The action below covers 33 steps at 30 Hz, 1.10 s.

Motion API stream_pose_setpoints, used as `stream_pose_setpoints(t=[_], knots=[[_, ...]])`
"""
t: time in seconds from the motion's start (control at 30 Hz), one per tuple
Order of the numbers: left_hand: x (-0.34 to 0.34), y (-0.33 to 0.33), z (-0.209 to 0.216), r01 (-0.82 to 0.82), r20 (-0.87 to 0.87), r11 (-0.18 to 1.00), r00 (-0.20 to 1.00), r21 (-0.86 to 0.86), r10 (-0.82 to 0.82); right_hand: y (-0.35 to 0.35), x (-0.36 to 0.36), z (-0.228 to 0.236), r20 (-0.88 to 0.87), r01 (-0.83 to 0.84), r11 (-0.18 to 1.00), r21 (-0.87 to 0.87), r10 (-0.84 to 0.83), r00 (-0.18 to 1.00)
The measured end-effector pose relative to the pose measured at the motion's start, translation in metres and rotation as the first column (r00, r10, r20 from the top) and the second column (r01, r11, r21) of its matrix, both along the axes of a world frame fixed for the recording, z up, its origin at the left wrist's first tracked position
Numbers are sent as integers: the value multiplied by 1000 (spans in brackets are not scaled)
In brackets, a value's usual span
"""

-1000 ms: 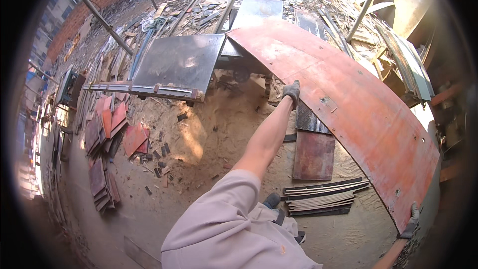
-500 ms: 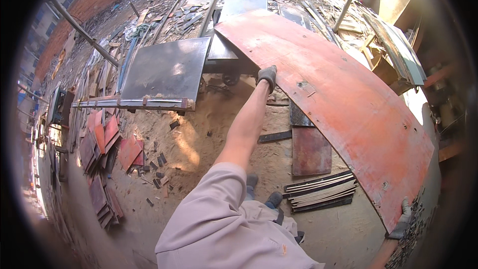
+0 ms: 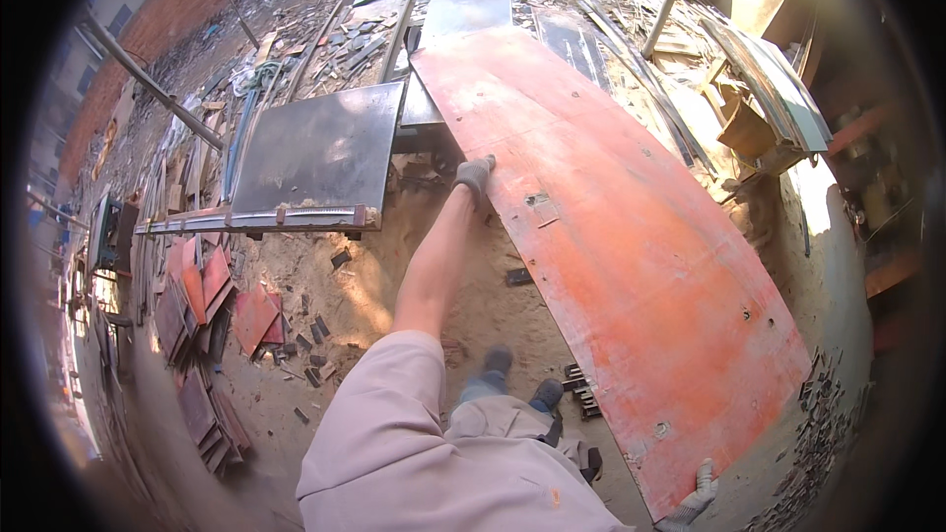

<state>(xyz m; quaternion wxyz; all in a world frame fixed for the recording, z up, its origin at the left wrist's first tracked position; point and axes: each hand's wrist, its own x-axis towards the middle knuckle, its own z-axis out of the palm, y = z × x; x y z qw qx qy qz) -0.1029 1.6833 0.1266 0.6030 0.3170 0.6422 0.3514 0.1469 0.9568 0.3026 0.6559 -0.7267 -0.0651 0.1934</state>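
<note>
A long, worn board with an orange-red face (image 3: 631, 256) slants across the right half of the view, several small holes and a patch in it. My left hand (image 3: 475, 177), in a grey knit glove, grips its left long edge. At the near corner my right hand (image 3: 698, 498), gloved too, is closed round the board's near end; part of that hand is cut off by the lower edge of the picture. The board's far end lies over a metal surface (image 3: 420, 103) beside the dark flat saw-table top (image 3: 317, 150).
Red and brown board offcuts (image 3: 205, 281) are piled on the left. Small dark scraps (image 3: 313, 340) litter the sandy ground, with more (image 3: 808, 433) at lower right. A bundle of strips (image 3: 583, 396) lies partly under the board. Metal poles (image 3: 670, 0) stand farther off.
The board has swung left and nearer to me, both hands moving with it. It now covers the dark red panel and most of the strip bundle on the ground.
</note>
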Motion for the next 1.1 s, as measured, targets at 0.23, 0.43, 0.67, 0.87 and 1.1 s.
stream_pose_setpoints(t=[0.23, 0.43, 0.67, 0.87, 1.1], knots=[[-13, -36, 6, -57, 239, 995, 970, 84, 35, 13, -44, 31, -45, 38, 996, -83, -41, 998], [-1, -152, 11, 46, 722, 987, 687, -154, 80, -85, 27, 86, -508, 103, 979, 174, 0, 861], [34, -164, 131, -17, 234, 896, 967, 444, -97, -196, 70, -90, -289, 416, 902, -116, -431, 855], [51, -190, 347, -42, 186, 666, 972, 745, -146, -77, 60, -280, -636, 216, 947, 238, -17, 772], [81, -288, 554, 656, -636, -2, 732, 754, 245, 238, 139, -32, 147, -476, 872, 115, 458, 876]])
